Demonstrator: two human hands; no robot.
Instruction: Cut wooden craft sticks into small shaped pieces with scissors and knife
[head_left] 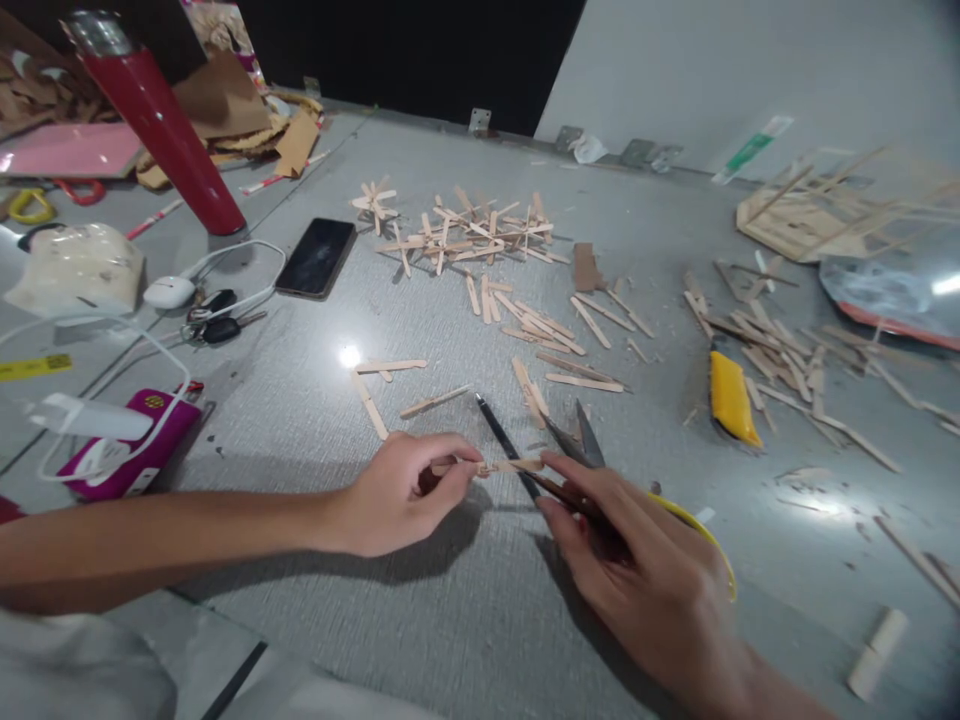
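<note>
My left hand [409,492] is closed, with a short wooden craft stick [514,466] pinched between thumb and forefinger. The stick looks splintered near its middle. At its right end are the fingertips of my right hand [637,560], also closed, with a darker sliver showing between thumb and fingers. Scissors [589,440] with a yellow handle [701,535] lie partly behind the right hand; whether it touches them is hidden. A slim black pen-like tool [495,425] passes beneath the stick. Just beyond my left hand are a loose stick [435,401] and sticks set in an angle [370,403].
Heaped craft-stick pieces [472,235] lie farther back, with more scraps [795,355] at right by a yellow cutter-like object [733,398]. A phone [316,258], red bottle [161,130], keys [219,328] and purple power bank [135,440] with cable occupy the left. A wooden frame [795,215] stands far right.
</note>
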